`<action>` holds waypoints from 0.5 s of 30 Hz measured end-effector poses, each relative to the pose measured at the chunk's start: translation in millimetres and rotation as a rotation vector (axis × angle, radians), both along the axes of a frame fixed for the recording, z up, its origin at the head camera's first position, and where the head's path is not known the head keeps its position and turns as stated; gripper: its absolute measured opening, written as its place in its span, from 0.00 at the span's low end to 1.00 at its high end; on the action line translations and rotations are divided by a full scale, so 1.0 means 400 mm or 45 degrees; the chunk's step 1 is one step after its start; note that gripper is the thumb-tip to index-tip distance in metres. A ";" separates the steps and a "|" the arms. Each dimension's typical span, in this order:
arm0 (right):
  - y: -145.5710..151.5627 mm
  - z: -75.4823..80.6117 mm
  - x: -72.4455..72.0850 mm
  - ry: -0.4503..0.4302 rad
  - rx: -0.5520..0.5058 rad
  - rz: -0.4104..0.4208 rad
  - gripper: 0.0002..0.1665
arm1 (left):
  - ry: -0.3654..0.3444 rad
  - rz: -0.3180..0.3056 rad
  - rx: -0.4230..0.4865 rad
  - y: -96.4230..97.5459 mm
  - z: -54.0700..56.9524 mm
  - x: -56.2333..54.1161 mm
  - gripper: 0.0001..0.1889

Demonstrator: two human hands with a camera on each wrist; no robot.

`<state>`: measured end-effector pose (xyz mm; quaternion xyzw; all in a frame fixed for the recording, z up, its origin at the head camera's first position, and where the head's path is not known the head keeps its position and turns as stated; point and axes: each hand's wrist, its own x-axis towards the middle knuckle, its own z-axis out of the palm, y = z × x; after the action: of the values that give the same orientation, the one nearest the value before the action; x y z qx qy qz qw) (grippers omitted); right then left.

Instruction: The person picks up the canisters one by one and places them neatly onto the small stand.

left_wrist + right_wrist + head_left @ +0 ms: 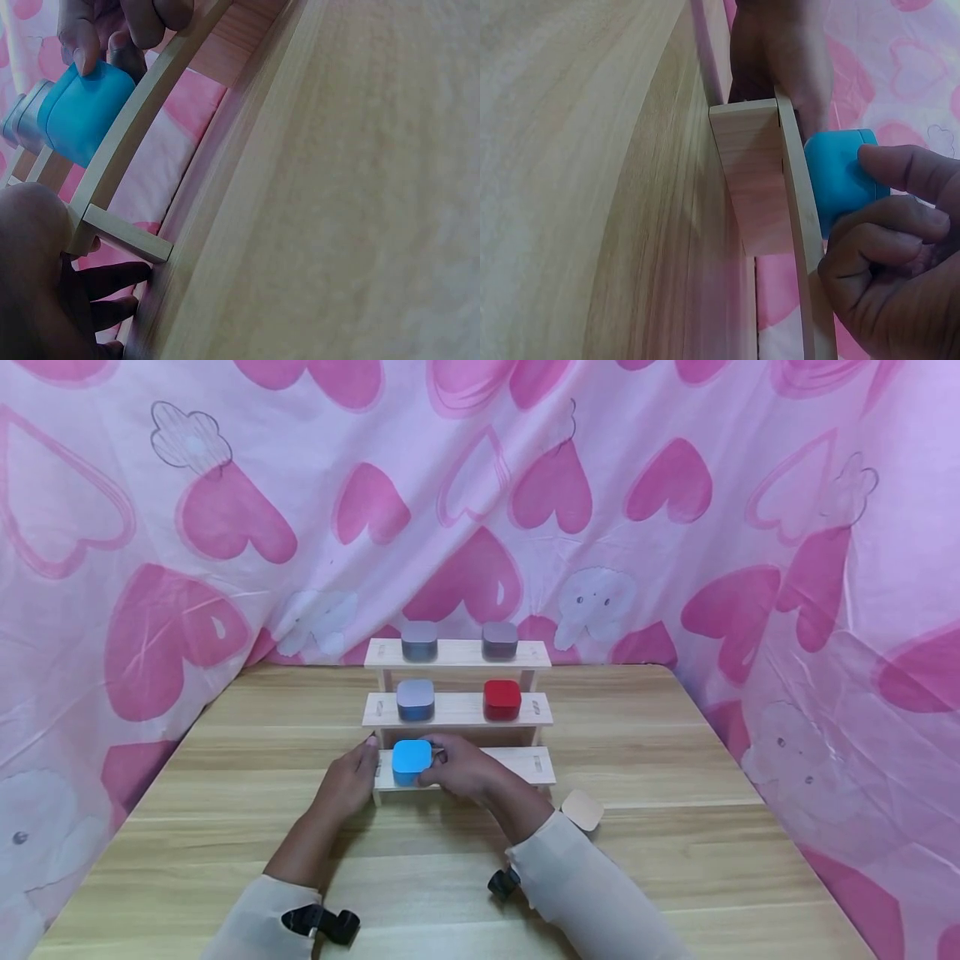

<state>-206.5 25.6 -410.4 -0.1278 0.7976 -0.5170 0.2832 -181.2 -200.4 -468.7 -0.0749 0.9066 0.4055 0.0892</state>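
A three-step wooden stand (517,764) stands on the table. On its lowest step sits a small blue rounded-square box (412,762) with a lid seam. My right hand (461,767) pinches the box at its right side; in the right wrist view one fingertip (870,155) lies against the lid edge and the other fingers are curled beside it. My left hand (348,781) holds the left end of the lowest step. In the left wrist view its thumb side is over the board (124,142), with the other fingers below, near the short leg (127,232).
A grey-blue box (416,700) and a red box (502,700) sit on the middle step. Two grey boxes, left (419,642) and right (499,642), stand on the top step. A beige rounded-square piece (582,811) lies right of the stand. Pink heart-patterned cloth (465,577) hangs behind.
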 end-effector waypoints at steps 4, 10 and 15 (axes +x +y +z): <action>-0.003 -0.001 -0.001 0.007 0.005 -0.022 0.33 | 0.007 -0.003 -0.002 0.000 -0.003 -0.001 0.49; -0.008 -0.007 -0.003 0.041 0.034 -0.035 0.41 | 0.010 -0.003 -0.007 0.001 -0.001 0.000 0.48; -0.003 -0.009 -0.003 0.042 -0.020 -0.010 0.44 | 0.018 -0.005 -0.011 0.003 -0.001 0.000 0.48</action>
<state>-207.9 24.3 -413.9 -0.1353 0.7985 -0.5222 0.2671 -181.1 -199.4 -469.0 -0.0706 0.9092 0.4018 0.0834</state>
